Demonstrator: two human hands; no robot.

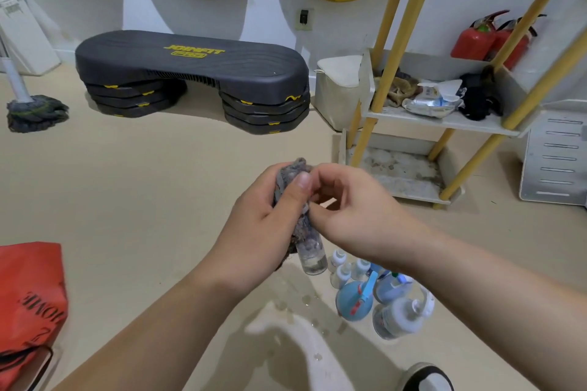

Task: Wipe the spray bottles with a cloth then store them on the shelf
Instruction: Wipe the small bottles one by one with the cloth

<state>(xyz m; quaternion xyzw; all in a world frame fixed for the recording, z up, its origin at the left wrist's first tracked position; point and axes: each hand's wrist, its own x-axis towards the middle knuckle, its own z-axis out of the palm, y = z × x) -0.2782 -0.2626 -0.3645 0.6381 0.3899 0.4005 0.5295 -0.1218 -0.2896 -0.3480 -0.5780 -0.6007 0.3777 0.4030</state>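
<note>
Bottle [313, 259] being wiped in cloth [293, 173].
Left hand [263, 222] gripping the cloth around it, right hand [359, 213] pinching cloth; wet bottle risking slipping downward.

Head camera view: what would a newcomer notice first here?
In the centre, the left hand grips a grey fuzzy cloth wrapped round a small clear bottle, while the right hand pinches the cloth. Below them a cluster of blue and white spray bottles stands on the beige floor. Behind sits a black step platform with yellow lettering.
</note>
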